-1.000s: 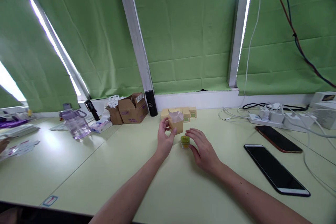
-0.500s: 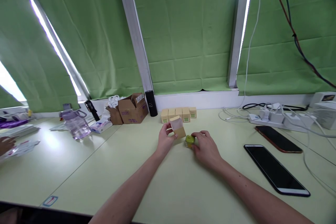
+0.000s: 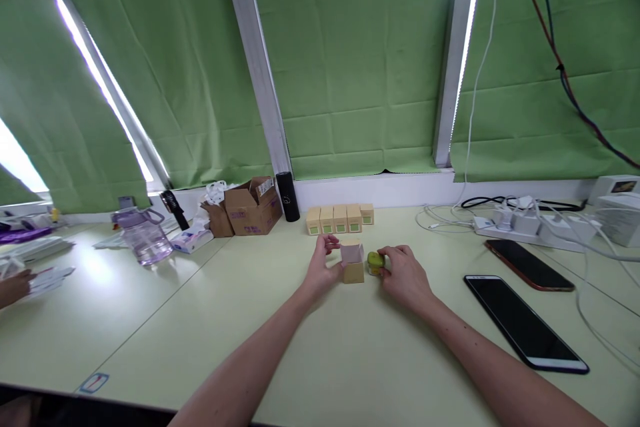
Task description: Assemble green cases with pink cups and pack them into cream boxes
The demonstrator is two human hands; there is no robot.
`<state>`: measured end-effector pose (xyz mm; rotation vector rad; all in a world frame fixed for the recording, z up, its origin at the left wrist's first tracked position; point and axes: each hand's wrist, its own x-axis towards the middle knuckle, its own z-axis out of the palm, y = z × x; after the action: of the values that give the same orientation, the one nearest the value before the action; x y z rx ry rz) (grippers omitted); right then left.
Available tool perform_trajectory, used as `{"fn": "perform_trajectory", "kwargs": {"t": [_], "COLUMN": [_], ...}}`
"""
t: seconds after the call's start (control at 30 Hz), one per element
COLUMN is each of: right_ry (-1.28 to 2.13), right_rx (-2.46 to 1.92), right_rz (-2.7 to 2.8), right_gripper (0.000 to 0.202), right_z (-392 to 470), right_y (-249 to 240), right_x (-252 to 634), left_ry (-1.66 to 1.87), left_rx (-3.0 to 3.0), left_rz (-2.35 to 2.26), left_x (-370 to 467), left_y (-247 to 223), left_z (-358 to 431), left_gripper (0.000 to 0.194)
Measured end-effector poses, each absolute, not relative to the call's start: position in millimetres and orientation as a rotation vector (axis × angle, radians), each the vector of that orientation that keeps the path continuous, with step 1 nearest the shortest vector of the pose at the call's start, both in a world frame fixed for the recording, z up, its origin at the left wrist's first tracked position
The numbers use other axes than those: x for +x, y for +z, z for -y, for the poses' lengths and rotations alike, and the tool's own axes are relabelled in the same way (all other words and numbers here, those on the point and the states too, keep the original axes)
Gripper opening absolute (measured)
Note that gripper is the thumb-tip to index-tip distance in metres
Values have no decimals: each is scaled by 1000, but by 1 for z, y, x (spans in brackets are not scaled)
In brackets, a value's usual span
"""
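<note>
A small cardboard box (image 3: pixel 353 271) stands upright on the table in front of me with its top flap raised. Beside its left side is my left hand (image 3: pixel 324 265), fingers apart and the thumb at or very near the box's edge. My right hand (image 3: pixel 404 273) pinches a small jar with a green lid (image 3: pixel 375 262), just right of the box. The jar is tilted, and part of it is hidden by my fingers. Behind, several closed small boxes (image 3: pixel 340 219) of the same kind stand in a row.
Two phones (image 3: pixel 525 323) and a power strip (image 3: pixel 535 233) with cables lie to the right. At left are a purple water bottle (image 3: pixel 145 237), a tissue pack (image 3: pixel 193 240), an open carton (image 3: pixel 254 210) and a black cylinder (image 3: pixel 288 197). Another person's hand (image 3: pixel 15 287) shows at the far left.
The box has gone from tilted in my left hand to upright on the table, further right. My left fingers have spread. My right hand has moved the jar slightly right.
</note>
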<state>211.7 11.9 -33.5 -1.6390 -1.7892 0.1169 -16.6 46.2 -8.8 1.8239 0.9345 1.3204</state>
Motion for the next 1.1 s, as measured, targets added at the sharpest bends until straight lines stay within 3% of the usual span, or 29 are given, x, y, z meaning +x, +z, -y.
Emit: {"fn": "perform_trajectory", "kwargs": {"t": [0.17, 0.23, 0.47, 0.77, 1.1], "right_ry": [116, 122, 114, 189, 168], "right_rx": [-1656, -1663, -1669, -1663, -1564], "right_rz": [1794, 1797, 1809, 1840, 1801], "right_gripper": [33, 32, 24, 25, 32], "right_z": [-10, -10, -8, -11, -15], "right_y": [-32, -30, -28, -30, -34], "right_x": [210, 210, 209, 210, 211], "left_ry": [1411, 1410, 1361, 1353, 1230], "left_rx": [2021, 2050, 1958, 1726, 1517], "left_rz": [-826, -824, -979, -958, -886], "left_x": [-17, -15, -10, -10, -16], "left_y": [-3, -5, -6, -5, -8], "left_z": [-41, -42, -45, -47, -53], "left_gripper": [18, 14, 27, 25, 54]}}
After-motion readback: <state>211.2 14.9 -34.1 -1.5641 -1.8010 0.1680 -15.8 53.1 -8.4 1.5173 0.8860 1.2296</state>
